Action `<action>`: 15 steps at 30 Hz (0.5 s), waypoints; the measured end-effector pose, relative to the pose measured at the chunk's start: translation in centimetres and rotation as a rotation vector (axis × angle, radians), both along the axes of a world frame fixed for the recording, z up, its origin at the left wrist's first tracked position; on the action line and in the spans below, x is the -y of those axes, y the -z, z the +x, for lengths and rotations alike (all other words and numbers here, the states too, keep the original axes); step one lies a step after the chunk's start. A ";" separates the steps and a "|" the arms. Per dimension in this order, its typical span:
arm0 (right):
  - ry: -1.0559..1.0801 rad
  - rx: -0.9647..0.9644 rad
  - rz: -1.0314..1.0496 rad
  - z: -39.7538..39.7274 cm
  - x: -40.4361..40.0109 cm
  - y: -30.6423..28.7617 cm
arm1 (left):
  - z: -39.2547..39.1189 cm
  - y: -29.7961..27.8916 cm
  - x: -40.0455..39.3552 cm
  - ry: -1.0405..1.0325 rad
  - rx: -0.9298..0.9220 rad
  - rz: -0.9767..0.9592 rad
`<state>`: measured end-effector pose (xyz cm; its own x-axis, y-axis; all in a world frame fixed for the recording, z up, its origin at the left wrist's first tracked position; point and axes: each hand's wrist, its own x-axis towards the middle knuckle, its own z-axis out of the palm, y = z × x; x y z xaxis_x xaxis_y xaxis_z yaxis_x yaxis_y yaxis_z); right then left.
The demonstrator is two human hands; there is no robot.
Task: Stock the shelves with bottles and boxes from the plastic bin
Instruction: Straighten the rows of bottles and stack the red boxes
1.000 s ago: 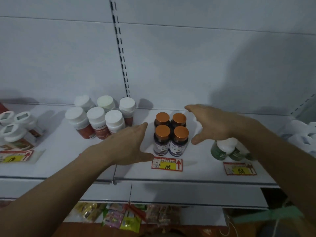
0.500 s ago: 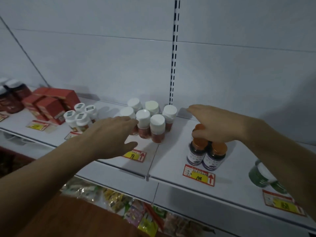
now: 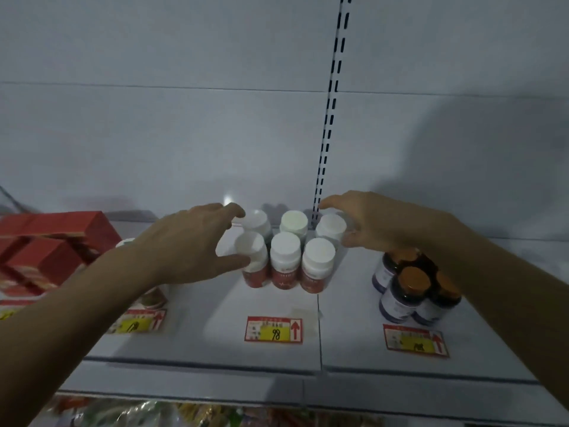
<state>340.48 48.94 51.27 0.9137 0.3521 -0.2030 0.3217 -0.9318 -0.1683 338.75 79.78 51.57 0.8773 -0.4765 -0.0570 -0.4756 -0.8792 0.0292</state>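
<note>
Three red-and-yellow paper price tags (image 3: 273,329) lie along the lower frame; colourful plastic snack packets (image 3: 160,416) show blurred at the bottom edge.

Six white-capped bottles (image 3: 288,251) stand grouped on the white shelf (image 3: 277,359). Left hand (image 3: 191,245) and right hand (image 3: 372,224) flank the group, fingers spread; contact unclear. Orange-capped bottles (image 3: 412,288) stand right.

dim, bluish | soft shadows on back wall | edges blurred, wide-angle curved
</note>
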 end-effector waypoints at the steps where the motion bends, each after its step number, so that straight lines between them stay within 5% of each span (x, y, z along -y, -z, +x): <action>1: 0.008 -0.025 -0.007 0.4 -0.3 0.3 | 0.6 0.3 -0.1 0.019 -0.024 -0.009; 15: 0.109 -0.154 0.137 0.4 -2.1 1.1 | 4.5 4.8 -0.6 0.120 -0.320 -0.240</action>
